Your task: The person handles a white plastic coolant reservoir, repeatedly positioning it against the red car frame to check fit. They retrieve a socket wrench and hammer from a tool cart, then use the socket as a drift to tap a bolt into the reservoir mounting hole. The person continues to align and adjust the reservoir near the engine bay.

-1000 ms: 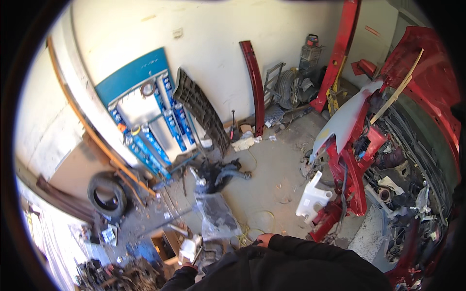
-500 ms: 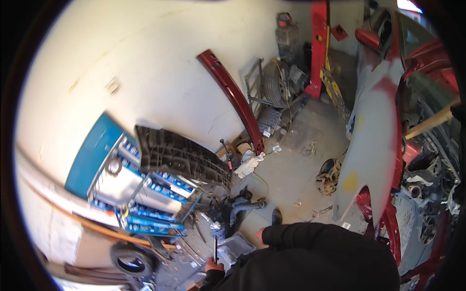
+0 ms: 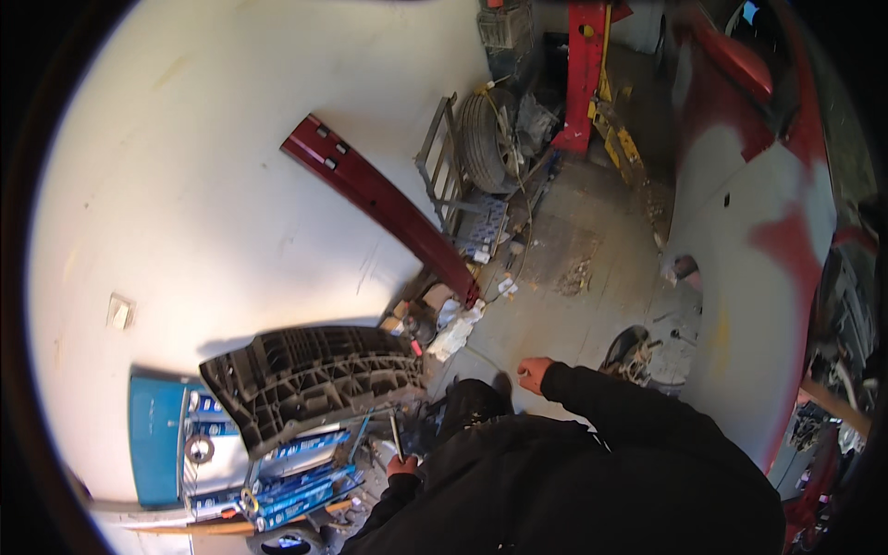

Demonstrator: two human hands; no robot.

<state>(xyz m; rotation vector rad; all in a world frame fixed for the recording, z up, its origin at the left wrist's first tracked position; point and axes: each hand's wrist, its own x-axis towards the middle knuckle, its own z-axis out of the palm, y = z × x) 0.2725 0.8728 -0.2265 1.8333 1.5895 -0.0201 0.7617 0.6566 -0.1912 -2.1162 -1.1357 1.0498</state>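
My left hand [image 3: 402, 465] is closed around a slim silvery rod-like tool [image 3: 396, 431], which points up and away from me; its exact kind is too small to make out. Farther right and forward, my right hand [image 3: 534, 375] hangs over the floor with its fingers curled in, and nothing shows in it. Just beyond the left hand, a black ribbed plastic car panel [image 3: 324, 384] leans by the wall. A dark shoe [image 3: 502, 383] shows under me, between the two hands.
A dark red metal beam [image 3: 388, 217] leans on the wall. A wheel [image 3: 486, 139] and a red lift post [image 3: 581, 79] stand farther off. To the right is a car's grey-and-red fender [image 3: 740, 305], with a brake hub [image 3: 647, 356] beside it. A blue rack [image 3: 157, 439] stands left.
The view has turned and moved forward, bringing the beam and fender closer. My right hand has swung forward and out from my body. The rod-like tool stays in my left hand.
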